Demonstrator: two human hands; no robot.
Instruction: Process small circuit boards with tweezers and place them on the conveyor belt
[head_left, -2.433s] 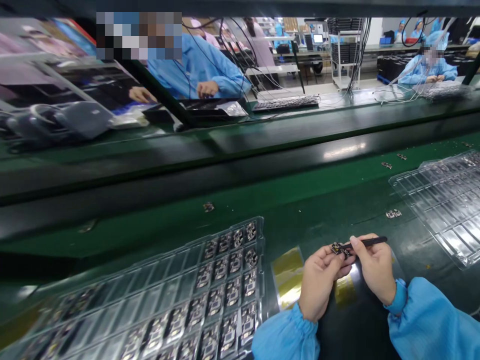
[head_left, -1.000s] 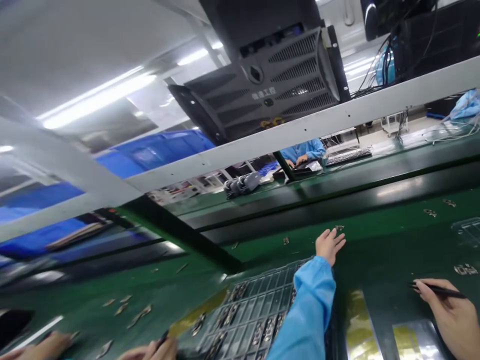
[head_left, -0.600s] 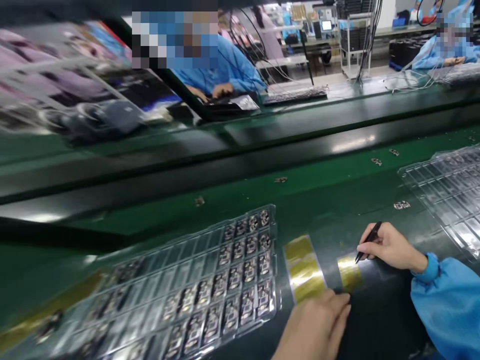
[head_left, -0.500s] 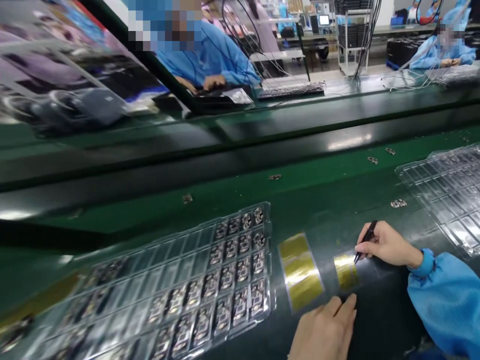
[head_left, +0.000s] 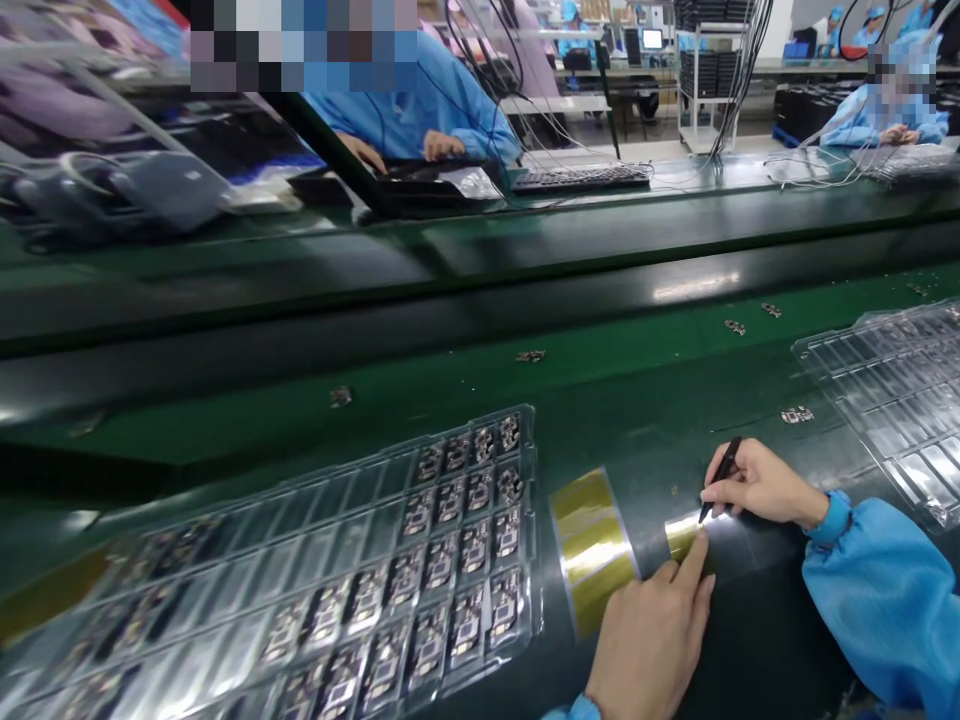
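My right hand (head_left: 765, 482) pinches black tweezers (head_left: 720, 480), their tip down at the upper edge of a small yellow film piece (head_left: 681, 536). Flat on the dark work surface, that piece is partly covered by my left hand (head_left: 652, 630). The left index finger is stretched out onto the film, with the other fingers loosely extended and nothing held. Just left of it lies a larger sheet of yellow film strips (head_left: 592, 540) on a pale backing, its lower right corner behind my left hand.
A clear plastic tray (head_left: 382, 480) with several small circuit boards in its pockets lies at left. Another clear tray (head_left: 892, 400) is at right. A loose circuit board (head_left: 796, 414) lies near it; more lie along the green belt (head_left: 630, 345). Co-workers in blue sit across the line.
My left hand has moved up, and its index finger now lies on the small film piece. The tweezers have shifted slightly left. The view has turned a little.
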